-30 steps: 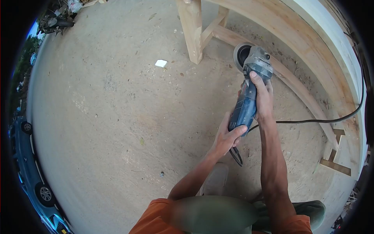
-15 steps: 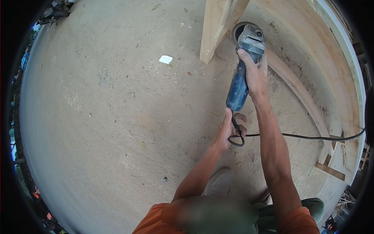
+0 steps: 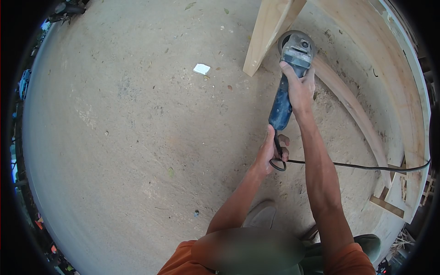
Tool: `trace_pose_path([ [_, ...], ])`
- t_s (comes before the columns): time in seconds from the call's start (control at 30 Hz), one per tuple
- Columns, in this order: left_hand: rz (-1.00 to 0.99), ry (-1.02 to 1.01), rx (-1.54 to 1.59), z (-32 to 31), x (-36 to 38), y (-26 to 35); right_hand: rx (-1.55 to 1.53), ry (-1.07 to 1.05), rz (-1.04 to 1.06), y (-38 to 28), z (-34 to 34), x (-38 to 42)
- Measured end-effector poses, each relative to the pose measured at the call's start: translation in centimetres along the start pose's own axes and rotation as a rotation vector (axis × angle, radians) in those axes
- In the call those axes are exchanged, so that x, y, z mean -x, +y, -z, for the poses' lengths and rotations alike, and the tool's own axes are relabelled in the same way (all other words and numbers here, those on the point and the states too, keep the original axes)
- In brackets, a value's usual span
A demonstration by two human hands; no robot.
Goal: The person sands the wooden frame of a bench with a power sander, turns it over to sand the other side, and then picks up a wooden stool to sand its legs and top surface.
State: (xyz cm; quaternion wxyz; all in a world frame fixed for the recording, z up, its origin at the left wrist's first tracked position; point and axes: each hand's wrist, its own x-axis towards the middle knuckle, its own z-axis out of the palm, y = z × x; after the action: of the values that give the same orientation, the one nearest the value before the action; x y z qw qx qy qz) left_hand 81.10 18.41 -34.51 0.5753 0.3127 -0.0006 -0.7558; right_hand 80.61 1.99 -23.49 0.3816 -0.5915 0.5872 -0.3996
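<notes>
Here we gripped the grinder (image 3: 288, 82), right hand (image 3: 300, 87) wrapped around its body near the head beside the wooden leg (image 3: 268, 34), left hand (image 3: 271, 153) closed on the cord (image 3: 357, 166) behind; it seemed heavy, rigid, best held two-handed.

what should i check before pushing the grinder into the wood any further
1. Right hand wrapped around the angle grinder body behind the head: ok.
2. Left hand on the tool: not ok, it holds the power cord below the handle instead.
3. Cord away from the disc: ok, it trails off to the right behind the hands.
4. Disc against the curved wooden rail or the wooden leg: cannot tell, the head hides the contact.
5. Guard and disc condition: cannot tell.
6. Footing on the sandy concrete floor: ok, no debris underfoot.
</notes>
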Motion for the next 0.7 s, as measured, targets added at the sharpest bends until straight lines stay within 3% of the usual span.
trace_pose_path([
  [0.33,-0.007,0.081,0.029,-0.8,-0.2,1.0,0.028,0.017,-0.003,0.6,-0.6,-0.6],
  [0.7,0.052,0.032,0.073,0.6,-1.2,0.0,0.051,-0.017,-0.028,1.4,-0.3,-0.3],
])
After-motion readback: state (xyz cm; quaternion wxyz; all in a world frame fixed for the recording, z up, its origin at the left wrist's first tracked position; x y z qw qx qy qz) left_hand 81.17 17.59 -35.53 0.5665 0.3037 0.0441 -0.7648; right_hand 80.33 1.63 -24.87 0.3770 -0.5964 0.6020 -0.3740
